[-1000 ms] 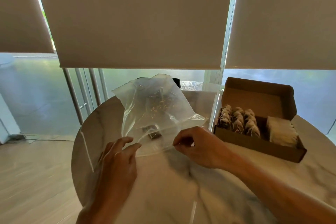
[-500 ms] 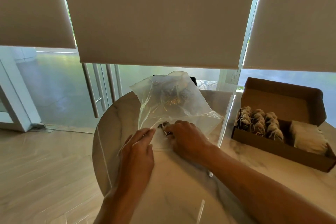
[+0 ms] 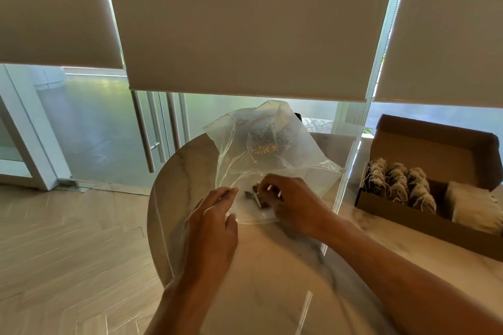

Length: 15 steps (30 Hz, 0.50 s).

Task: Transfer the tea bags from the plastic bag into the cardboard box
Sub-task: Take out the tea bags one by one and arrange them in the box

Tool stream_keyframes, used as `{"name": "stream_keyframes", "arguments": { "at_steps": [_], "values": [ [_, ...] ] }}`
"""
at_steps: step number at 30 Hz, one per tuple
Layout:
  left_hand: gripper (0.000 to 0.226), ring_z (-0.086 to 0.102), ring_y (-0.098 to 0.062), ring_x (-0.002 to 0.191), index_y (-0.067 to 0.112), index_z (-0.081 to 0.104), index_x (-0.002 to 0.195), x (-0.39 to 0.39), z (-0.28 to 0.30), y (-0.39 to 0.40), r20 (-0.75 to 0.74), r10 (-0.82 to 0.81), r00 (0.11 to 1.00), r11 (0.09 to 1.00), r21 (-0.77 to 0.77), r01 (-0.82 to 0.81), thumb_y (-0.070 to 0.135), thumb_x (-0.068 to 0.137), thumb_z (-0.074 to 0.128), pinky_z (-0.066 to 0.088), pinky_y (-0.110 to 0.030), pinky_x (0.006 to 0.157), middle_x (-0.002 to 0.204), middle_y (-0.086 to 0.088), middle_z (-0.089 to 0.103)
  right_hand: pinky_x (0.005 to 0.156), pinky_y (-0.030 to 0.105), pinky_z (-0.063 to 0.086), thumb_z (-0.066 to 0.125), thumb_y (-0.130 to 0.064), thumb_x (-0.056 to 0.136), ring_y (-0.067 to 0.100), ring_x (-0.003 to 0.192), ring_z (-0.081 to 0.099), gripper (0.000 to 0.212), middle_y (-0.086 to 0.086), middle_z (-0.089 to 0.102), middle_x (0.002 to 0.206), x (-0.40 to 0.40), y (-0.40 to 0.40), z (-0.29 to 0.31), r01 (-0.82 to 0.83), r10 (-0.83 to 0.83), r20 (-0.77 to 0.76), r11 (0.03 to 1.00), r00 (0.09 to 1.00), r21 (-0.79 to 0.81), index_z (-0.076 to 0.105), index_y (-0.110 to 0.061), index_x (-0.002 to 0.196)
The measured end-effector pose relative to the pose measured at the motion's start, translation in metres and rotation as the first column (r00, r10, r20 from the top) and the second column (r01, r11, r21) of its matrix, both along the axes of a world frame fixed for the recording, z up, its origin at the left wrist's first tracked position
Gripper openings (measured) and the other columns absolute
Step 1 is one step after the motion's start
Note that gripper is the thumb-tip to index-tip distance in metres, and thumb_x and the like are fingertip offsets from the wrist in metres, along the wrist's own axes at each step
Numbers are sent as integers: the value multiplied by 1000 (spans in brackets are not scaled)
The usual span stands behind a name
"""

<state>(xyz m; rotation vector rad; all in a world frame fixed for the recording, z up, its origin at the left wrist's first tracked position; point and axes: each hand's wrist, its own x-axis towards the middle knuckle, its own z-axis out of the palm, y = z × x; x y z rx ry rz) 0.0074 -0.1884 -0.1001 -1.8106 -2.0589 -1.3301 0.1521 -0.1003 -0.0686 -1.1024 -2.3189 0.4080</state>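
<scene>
The right hand (image 3: 292,205) had gone into the mouth of the bag (image 3: 268,155), its fingers curled over a small dark tea bag (image 3: 255,196) with a pale string or tag. A second before it had only pinched the near edge of the plastic from outside; half a second before it was just reaching the dark scrap. Now the fingertips closed on it, though whether the grip was firm or merely a touch could not be told through the film. The left hand (image 3: 215,221) lay flat beside it, fingers straight and relaxed, pressing the near left edge of the bag to the table (image 3: 272,280). It had slid forward a little as the view swung left, and kept the mouth pinned.

The bag stood crumpled and mostly slack, with a darker clump, perhaps more tea bags or loose bits, lodged up near its far end. The box (image 3: 424,221) sat open well to the right on the same table, lid back, with rows of stringed tea bags (image 3: 400,185) already packed in its left part and a pale stack (image 3: 475,207) at the right.

Judging from that, the transfer was far along: one bag in reach, a few things left deeper in. The next move probably called for drawing the tea bag out without dragging the plastic, which the left hand was placed to prevent.
</scene>
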Motion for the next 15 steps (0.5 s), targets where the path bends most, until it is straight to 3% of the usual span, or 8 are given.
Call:
{"name": "stream_keyframes", "arguments": {
  "at_steps": [2,6,15],
  "values": [
    [47,56,-13,112,16,58,126,1,1,-2,16,3,1000,1000,-1,-3,2,82,66,36,-18,93,127,4,59,65,21,46,54,-19,94,5,66,58,15,-9,64,78,2,-6,14,-18,-1,-117,987,993,-159,61,-26,84],
    [45,58,-13,108,13,59,124,3,1,1,26,-9,1000,1000,6,9,3,81,66,37,-18,91,124,1,61,47,18,43,52,-9,95,9,57,61,12,1,66,72,12,-18,50,-175,55,-262,871,963,-459,61,-13,89],
    [36,49,0,106,18,63,120,5,0,0,-3,-91,996,996,11,91,12,84,66,34,-8,85,121,9,60,49,20,47,53,-6,94,17,58,62,16,5,66,69,24,-29,91,-378,95,-537,811,838,-446,64,-9,83]
  ]
}}
